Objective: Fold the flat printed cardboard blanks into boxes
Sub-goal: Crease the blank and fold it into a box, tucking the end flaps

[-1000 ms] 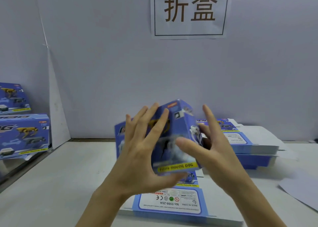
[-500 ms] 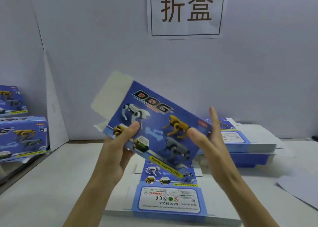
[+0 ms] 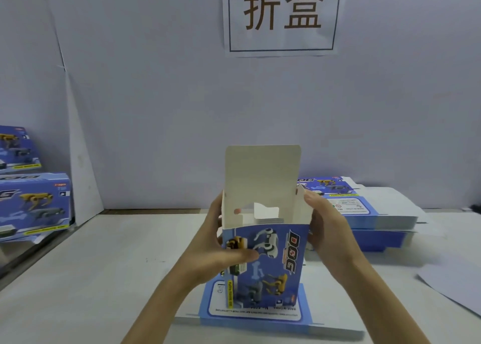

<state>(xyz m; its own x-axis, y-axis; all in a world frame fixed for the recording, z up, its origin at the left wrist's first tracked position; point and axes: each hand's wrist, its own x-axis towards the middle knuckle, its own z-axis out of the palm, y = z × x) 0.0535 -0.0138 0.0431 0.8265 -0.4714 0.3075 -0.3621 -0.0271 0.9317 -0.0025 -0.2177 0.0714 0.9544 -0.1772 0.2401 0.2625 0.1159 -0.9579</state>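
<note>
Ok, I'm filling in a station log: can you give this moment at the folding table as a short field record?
held box: blue printed box, opened up, held upright, top flap raised
left hand: grips its left side, thumb on the front
right hand: grips its right side
beneath: flat blanks on the table
right rear: stack of blanks
far left: folded boxes

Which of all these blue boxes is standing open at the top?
The box between the left hand and right hand, white lid flap raised. The boxes at left are closed.
</note>
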